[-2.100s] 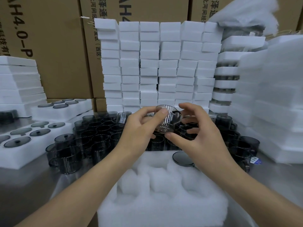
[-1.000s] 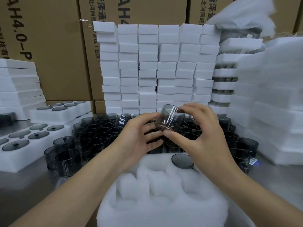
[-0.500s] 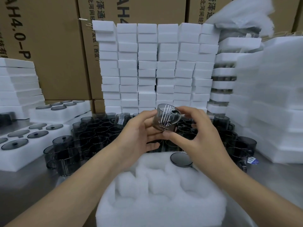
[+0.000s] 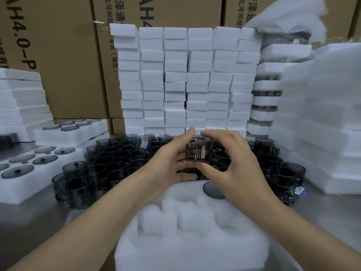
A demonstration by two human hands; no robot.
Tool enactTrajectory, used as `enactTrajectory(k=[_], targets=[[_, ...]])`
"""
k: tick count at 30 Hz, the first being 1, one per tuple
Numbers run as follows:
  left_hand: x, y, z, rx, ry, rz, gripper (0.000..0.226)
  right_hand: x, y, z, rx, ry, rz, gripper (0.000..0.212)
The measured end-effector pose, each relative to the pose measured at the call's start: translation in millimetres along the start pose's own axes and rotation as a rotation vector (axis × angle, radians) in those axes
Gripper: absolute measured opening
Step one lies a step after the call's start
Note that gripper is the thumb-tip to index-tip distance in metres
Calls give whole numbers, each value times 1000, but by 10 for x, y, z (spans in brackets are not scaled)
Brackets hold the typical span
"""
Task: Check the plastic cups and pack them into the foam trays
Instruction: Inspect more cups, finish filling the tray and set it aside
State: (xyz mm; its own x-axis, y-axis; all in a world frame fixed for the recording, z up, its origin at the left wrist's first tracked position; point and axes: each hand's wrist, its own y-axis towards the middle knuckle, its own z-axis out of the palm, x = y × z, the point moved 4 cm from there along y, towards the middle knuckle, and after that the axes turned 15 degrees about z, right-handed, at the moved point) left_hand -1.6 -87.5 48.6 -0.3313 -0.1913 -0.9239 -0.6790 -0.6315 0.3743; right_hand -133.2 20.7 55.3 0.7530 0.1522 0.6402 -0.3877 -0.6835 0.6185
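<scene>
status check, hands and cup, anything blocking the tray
Left hand and right hand both grip one smoky grey clear plastic cup. White foam tray close by, near pockets bare; dark round lid at its far edge. Nothing in the way.

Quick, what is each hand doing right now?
Left hand: holding the smoky cup.
Right hand: holding the same cup.

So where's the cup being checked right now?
Centre of the head view: the cup is held between left hand and right hand, above the loose cups, beyond the foam tray.
</scene>
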Motion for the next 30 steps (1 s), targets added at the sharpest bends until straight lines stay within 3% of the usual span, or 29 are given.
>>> enactTrajectory(k=[4, 8, 17, 25, 30], targets=[[-37, 1, -44, -16, 9, 16, 59, -10, 13, -9, -4, 13, 19, 56], [-122, 0, -142, 11, 187, 103, 44, -56, 26, -5, 21, 52, 60, 57], [-249, -74, -432, 261, 466, 83, 50, -93, -50, 125, 454, 158, 148, 51], [-180, -110, -459, 340, 525, 23, 48, -109, -17, 158, 480, 196, 175, 23], [-165, -103, -489, 392, 489, 27, 52, -130, 4, 170, 466, 198, 152, 19]])
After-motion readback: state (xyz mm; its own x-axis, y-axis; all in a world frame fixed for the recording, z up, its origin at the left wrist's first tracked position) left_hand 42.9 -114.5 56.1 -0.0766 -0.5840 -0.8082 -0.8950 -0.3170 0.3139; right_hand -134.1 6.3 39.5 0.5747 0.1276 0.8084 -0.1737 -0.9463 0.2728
